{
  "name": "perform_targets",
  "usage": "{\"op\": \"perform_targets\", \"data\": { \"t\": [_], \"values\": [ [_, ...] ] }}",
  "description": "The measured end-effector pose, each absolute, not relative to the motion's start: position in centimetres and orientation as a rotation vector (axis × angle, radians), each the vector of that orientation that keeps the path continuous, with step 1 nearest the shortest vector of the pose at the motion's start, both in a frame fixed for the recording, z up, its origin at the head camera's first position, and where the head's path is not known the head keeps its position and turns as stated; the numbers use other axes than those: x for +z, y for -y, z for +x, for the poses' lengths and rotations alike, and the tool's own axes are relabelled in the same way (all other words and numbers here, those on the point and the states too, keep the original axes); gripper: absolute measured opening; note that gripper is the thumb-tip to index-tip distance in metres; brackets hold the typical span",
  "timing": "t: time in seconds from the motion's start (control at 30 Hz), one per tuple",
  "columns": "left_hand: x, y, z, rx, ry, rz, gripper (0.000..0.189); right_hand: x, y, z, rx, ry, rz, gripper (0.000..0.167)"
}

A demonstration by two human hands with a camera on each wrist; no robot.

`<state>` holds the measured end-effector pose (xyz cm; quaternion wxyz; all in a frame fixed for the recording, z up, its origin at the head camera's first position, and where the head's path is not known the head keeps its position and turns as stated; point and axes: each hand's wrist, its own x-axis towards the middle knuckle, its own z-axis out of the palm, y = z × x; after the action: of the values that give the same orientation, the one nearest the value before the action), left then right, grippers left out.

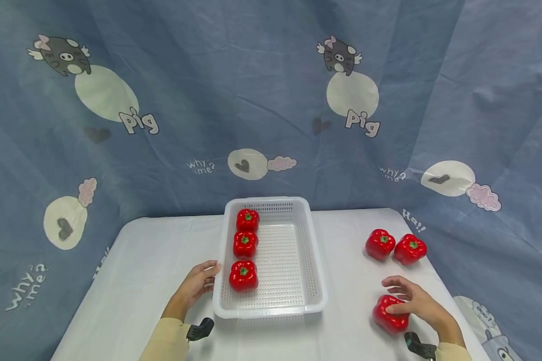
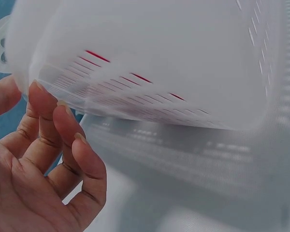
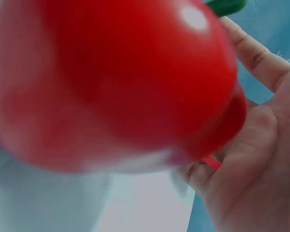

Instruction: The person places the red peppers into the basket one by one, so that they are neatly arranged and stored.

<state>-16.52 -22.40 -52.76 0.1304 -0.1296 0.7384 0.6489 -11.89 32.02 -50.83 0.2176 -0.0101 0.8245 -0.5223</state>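
Note:
At the left long side of a white plastic basket (image 1: 289, 271), my left hand (image 1: 197, 282) pinches the rim between thumb and fingers. In the left wrist view the same hand (image 2: 48, 164) shows bent fingers at the slotted wall. Three red bell peppers (image 1: 244, 276) stand in a row along the basket's left side. My right hand (image 1: 413, 299) is over a red bell pepper (image 1: 390, 321) on the table, its thumb across the top and its fingers loosely spread on the far side. The right wrist view has this pepper (image 3: 125, 92) large, partly hiding the fingers (image 3: 261, 58).
Two more red bell peppers, one (image 1: 380, 244) beside the other (image 1: 409, 249), sit at the back right of the white table (image 1: 162, 245). A blue patterned cloth (image 1: 262, 100) hangs behind the table and down its sides.

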Motion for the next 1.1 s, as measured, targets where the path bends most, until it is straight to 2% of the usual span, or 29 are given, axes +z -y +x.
{"op": "perform_targets", "data": {
  "t": [0.6,1.1],
  "values": [
    [-52.8,22.5,-16.6,1.876,-2.143,-0.374,0.047,-51.7,-32.7,-10.9,-1.303,-2.247,0.002,0.071],
    [-53.0,22.5,-16.5,1.897,-2.140,-0.372,0.045,-51.6,-32.5,-10.5,-1.340,-2.259,0.081,0.077]
  ]
}}
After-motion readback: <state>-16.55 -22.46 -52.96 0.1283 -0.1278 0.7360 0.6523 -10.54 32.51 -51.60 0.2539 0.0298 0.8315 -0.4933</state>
